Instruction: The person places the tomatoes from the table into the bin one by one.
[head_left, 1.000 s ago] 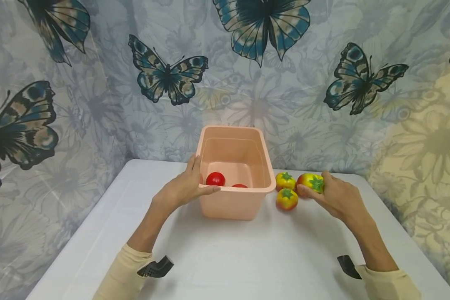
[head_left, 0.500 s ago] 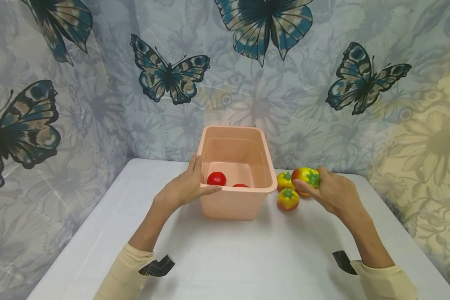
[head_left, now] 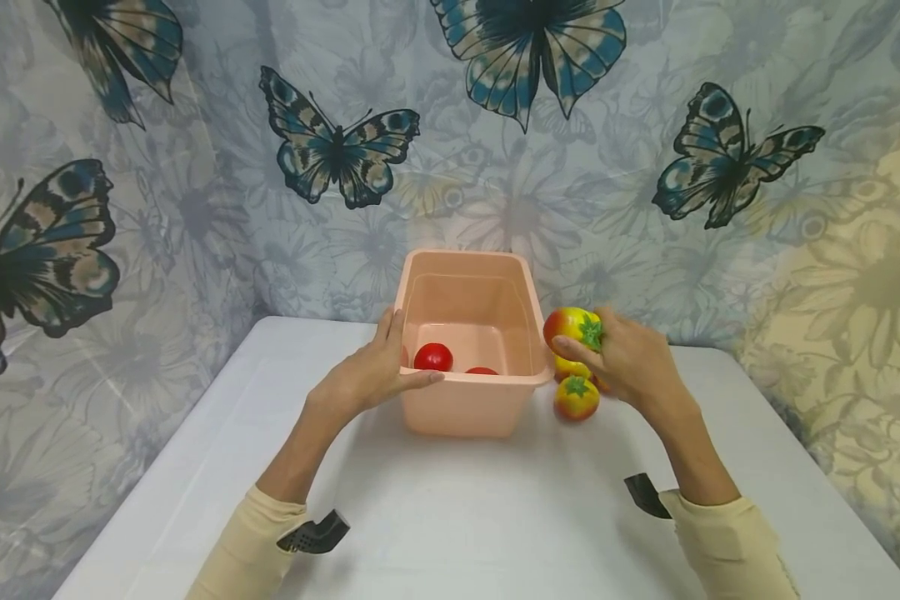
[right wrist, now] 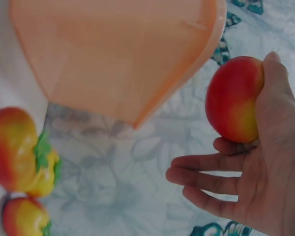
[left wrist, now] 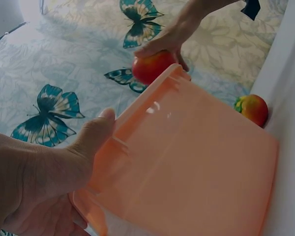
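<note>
My left hand (head_left: 360, 375) grips the near left corner of a peach-coloured plastic bin (head_left: 457, 408), thumb (left wrist: 101, 129) over the rim. My right hand (head_left: 633, 354) pinches a red-and-yellow tomato (head_left: 567, 325) with a green star-shaped calyx between thumb and index finger, while the other fingers (right wrist: 206, 182) extend loosely. This tomato is raised right beside the bin's right rim. Inside the bin lie two round red things, one in full view (head_left: 433, 357) and another red top (head_left: 482, 371) mostly hidden by the front wall.
More red-and-yellow tomatoes (head_left: 576, 400) rest on the white table (head_left: 480, 517) just right of the bin, partly hidden under my right hand. A butterfly-patterned cloth (head_left: 465, 192) hangs behind the table and along its sides.
The right hand has lifted the tomato from the group on the table and carried it up and left to the bin's right rim. The left hand and bin stay put.
</note>
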{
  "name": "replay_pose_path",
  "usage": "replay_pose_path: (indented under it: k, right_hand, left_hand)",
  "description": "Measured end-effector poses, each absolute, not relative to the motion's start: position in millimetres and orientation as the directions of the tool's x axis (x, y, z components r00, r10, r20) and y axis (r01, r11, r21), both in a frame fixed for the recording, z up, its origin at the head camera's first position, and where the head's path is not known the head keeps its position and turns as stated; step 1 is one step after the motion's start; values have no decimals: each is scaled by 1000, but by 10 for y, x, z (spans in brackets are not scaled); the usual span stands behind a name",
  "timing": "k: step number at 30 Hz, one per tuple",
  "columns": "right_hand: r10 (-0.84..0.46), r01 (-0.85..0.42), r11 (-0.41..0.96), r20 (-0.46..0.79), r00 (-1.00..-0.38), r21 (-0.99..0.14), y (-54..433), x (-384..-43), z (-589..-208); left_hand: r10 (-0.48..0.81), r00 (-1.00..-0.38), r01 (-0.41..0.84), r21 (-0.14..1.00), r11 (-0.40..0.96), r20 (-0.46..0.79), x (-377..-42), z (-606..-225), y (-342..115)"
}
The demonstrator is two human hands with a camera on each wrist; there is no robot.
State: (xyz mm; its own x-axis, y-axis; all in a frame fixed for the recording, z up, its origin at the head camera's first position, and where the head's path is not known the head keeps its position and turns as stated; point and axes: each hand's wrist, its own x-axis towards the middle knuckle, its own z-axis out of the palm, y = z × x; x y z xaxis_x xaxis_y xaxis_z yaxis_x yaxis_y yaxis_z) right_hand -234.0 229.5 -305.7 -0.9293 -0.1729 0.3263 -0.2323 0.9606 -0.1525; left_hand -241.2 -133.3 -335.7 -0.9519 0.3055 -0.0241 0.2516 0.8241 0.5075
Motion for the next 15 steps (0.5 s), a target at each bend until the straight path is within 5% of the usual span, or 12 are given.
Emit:
replay_pose_path:
  k: [15]
  right_hand:
    - [-282, -412, 883, 448, -849, -224, 1915, -2507, -3083]
  left_hand:
    - [304, -952, 250, 515, 820, -22, -2423, -3364, -1339]
